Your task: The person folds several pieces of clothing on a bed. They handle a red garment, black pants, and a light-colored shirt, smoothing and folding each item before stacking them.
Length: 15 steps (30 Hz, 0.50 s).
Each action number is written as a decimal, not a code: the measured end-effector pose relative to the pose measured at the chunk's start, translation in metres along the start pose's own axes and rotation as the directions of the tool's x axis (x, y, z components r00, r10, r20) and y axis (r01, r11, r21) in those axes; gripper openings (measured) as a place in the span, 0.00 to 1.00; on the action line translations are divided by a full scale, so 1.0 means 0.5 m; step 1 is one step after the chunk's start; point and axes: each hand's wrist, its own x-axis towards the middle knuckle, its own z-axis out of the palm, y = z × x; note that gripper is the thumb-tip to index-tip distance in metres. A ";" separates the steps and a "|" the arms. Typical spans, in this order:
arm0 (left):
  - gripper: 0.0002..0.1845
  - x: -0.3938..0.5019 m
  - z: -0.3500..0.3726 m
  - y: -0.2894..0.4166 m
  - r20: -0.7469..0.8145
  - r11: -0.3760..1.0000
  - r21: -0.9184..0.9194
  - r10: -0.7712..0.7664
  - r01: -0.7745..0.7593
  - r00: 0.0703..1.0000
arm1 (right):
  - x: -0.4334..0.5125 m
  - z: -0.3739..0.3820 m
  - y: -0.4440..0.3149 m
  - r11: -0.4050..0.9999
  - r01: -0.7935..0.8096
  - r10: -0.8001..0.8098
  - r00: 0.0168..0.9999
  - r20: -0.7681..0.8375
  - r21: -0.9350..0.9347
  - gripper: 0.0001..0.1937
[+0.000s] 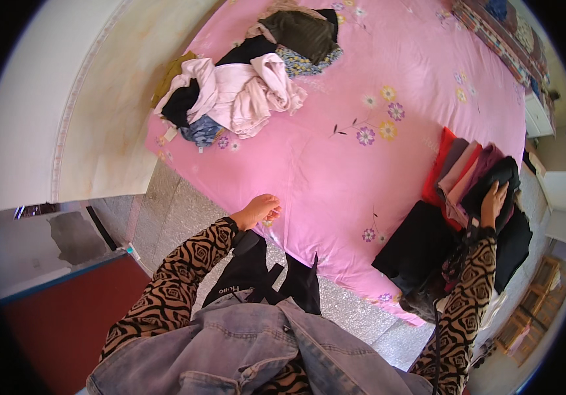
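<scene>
My right hand rests flat on a dark folded garment at the right of the bed, fingers extended. Beside that garment stands a row of folded clothes, among them a red one, a pink one and a purple one. Folded black cloth lies in front of them. Near the front edge of the bed hovers my left hand, its fingers loosely curled with nothing seen in them. A loose pile of clothes lies farther off, with a pale pink garment on top.
A pink flowered sheet covers the bed. An olive-brown garment tops another heap at the back. Folded patterned bedding lies at the far right corner. A wooden rack stands at right, and a pale panel rises at left.
</scene>
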 end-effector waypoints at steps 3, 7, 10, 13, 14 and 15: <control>0.18 -0.014 -0.047 -0.006 -0.082 1.000 -0.001 0.015 -0.016 0.996 | -0.083 -0.040 -0.059 0.944 0.009 -0.076 0.979 -0.190 -0.330 0.26; 0.17 -0.020 -0.158 0.001 -0.131 0.996 -0.025 0.081 -0.085 0.988 | -0.363 -0.014 -0.164 0.953 0.140 -0.197 0.960 -0.197 -0.270 0.18; 0.14 0.006 -0.272 0.033 -0.235 0.991 0.069 0.130 -0.117 0.963 | -0.601 0.031 -0.248 0.956 0.287 -0.290 0.955 0.062 0.062 0.15; 0.13 0.054 -0.401 0.097 -0.361 0.894 0.424 0.315 -0.147 0.877 | -0.802 0.037 -0.339 0.969 0.198 -0.242 0.876 0.417 0.146 0.17; 0.13 0.067 -0.439 0.119 -0.382 0.803 0.532 0.510 -0.269 0.771 | -0.851 0.032 -0.370 0.923 0.309 -0.375 0.857 0.354 0.232 0.17; 0.13 0.077 -0.470 0.141 -0.395 0.702 0.648 0.641 -0.295 0.657 | -0.893 0.024 -0.399 0.895 0.361 -0.436 0.832 0.344 0.261 0.17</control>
